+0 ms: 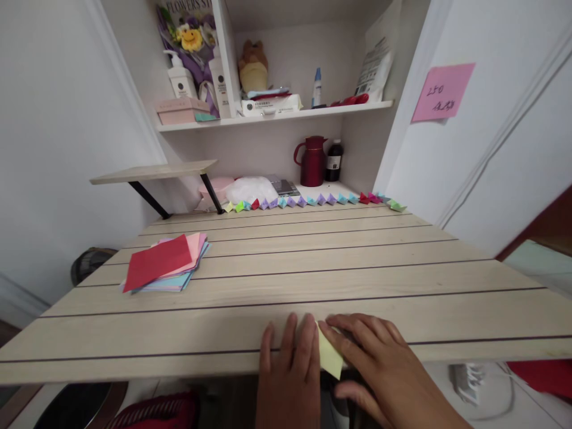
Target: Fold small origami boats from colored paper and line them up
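A folded piece of pale yellow paper (329,356) lies at the table's front edge, between my two hands. My left hand (290,363) rests flat on the tabletop with its fingers stretched forward, the index finger along the paper's left side. From the right, my right hand (373,354) touches the paper with its fingertips; its fingers are extended and the thumb is apart below the edge. Part of the paper is hidden under the fingers.
A stack of coloured paper squares (161,262), red on top, sits at the left. Small folded paper pieces (301,202) line the table's back edge. Behind them stand a dark red jug (313,162) and a dark bottle (333,161). A raised wooden shelf (154,171) overhangs the back left.
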